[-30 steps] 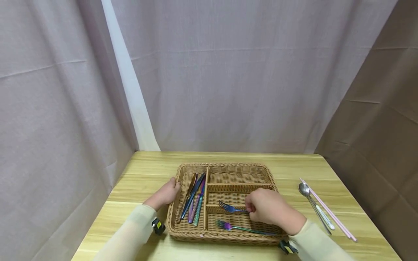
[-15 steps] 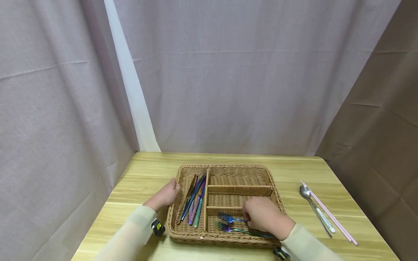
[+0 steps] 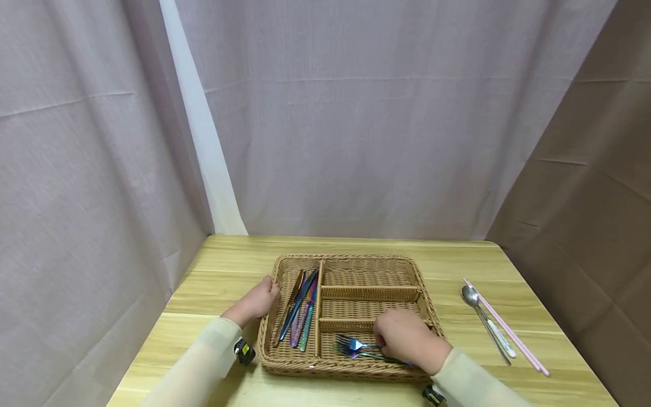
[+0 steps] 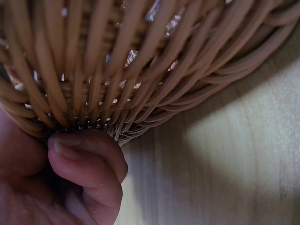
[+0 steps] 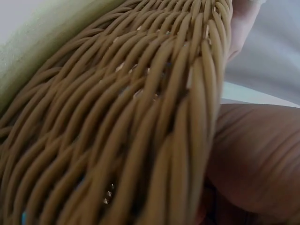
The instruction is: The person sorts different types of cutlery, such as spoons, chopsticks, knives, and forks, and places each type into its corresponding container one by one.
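Observation:
My left hand [image 3: 256, 299] grips the left side of a divided wicker basket [image 3: 321, 366]. In the left wrist view its curled fingers [image 4: 86, 164] press against the woven wall. Low in the front right compartment, my right hand [image 3: 407, 338] pinches a blue fork [image 3: 355, 343] by its handle, tines pointing left. A purple-green fork [image 3: 357, 354] lies just in front of it, partly overlapped. The right fingertips are hidden behind the hand, and in the right wrist view the basket wall covers most of the work.
Several knives [image 3: 300, 311] lie lengthwise in the left compartment. Right of the basket, a metal spoon [image 3: 470, 295], a spoon with a patterned handle [image 3: 500, 338] and pink chopsticks [image 3: 513, 334] rest on the wooden table [image 3: 234, 265]. Curtains [image 3: 356, 141] stand around the table.
From above the divider, my right hand has lowered the blue fork into the front right compartment, bringing it against the purple-green fork. My left hand keeps its grip on the basket.

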{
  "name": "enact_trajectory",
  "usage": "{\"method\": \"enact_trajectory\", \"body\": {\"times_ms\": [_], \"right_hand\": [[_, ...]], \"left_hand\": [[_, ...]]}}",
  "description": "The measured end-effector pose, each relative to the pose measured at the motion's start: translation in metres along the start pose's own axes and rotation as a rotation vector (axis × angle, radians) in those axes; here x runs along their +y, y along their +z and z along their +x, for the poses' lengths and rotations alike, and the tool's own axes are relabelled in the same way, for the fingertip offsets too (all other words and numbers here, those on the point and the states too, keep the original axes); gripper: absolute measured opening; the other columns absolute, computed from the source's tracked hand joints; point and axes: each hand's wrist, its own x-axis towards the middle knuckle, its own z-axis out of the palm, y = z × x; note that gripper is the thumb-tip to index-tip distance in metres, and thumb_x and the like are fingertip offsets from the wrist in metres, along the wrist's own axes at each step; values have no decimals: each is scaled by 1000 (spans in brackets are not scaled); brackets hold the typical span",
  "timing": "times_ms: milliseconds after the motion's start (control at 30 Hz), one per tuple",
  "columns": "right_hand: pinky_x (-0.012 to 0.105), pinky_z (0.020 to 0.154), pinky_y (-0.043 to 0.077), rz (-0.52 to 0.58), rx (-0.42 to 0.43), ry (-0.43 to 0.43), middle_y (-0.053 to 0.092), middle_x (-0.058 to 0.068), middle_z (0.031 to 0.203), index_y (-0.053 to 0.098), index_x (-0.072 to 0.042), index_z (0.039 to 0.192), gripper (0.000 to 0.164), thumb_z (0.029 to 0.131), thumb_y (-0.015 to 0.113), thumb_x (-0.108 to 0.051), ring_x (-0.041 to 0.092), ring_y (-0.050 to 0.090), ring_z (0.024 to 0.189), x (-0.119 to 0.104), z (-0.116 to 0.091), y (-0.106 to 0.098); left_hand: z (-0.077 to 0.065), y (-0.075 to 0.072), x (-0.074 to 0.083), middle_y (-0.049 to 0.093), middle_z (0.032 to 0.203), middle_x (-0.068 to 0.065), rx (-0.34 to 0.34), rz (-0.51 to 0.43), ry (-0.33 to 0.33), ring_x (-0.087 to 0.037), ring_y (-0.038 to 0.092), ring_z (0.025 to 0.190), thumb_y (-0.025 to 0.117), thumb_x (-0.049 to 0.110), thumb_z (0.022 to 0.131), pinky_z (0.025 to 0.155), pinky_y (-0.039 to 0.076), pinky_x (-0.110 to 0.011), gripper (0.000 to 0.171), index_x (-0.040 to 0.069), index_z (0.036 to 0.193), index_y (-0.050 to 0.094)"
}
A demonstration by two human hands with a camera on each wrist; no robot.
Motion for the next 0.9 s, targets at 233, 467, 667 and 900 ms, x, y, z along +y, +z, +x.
{"method": "enact_trajectory", "body": {"times_ms": [233, 467, 667, 900], "right_hand": [[30, 50, 45, -22, -13, 1, 53, -17, 63, 58, -28, 60, 43, 72, 93, -5, 7, 48, 57, 0, 2, 6], [29, 50, 44, -9, -14, -11, 53, -18, 63, 59, -28, 61, 43, 74, 94, -5, 5, 46, 56, 1, 2, 7], [28, 52, 43, 98, 3, 14, 53, -22, 64, 64, -31, 64, 37, 80, 93, -13, 1, 45, 58, 10, -3, -11], [33, 56, 48, 103, 61, 280, 63, -15, 75, 80, -18, 101, 7, 95, 84, -20, 5, 52, 63, 49, -15, -53]], "left_hand": [[0, 1, 0, 57, 103, -22, 5, 7, 5, -32, 62, 91, 38, 19, 119, 73, 61, -46, 23, -3, 120, 47], [-1, -1, -2, 56, 101, -20, 4, 7, -7, -30, 59, 83, 37, 19, 119, 64, 57, -40, 24, -3, 121, 46], [-1, -1, -2, 56, 100, -20, 1, 4, -4, -30, 60, 88, 37, 19, 119, 70, 60, -42, 26, -4, 123, 47], [2, -1, -3, 59, 105, -21, 3, 17, 13, -32, 64, 96, 39, 17, 118, 82, 63, -48, 25, -6, 124, 48]]}}
